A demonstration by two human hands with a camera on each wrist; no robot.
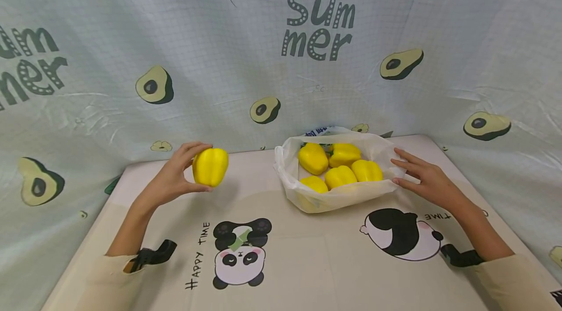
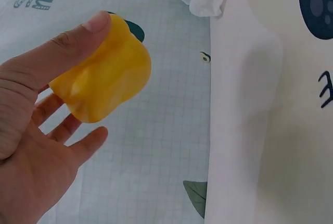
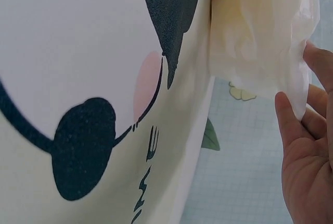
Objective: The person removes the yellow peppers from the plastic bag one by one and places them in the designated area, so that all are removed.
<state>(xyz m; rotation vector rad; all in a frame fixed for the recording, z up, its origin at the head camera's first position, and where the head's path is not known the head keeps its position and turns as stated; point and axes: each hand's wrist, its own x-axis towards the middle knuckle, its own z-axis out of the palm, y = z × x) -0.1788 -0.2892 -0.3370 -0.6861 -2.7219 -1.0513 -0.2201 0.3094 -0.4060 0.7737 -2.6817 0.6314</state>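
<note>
In the head view, my left hand (image 1: 171,176) holds a yellow bell pepper (image 1: 210,167) above the left part of the table. The left wrist view shows the thumb on one side of this pepper (image 2: 112,73) and fingers behind it. My right hand (image 1: 428,179) grips the right edge of a white plastic bag (image 1: 325,203). In the right wrist view, the bag's edge (image 3: 291,41) lies between the thumb and the fingers. Several yellow bell peppers (image 1: 341,177) lie inside the bag, whose mouth is spread wide.
The table (image 1: 307,262) has a light cover printed with a panda (image 1: 240,264) and a second, lying panda (image 1: 401,235). Behind it hangs a pale sheet (image 1: 210,67) with avocado prints. A black strap (image 1: 155,252) is at the left wrist, another (image 1: 461,256) at the right.
</note>
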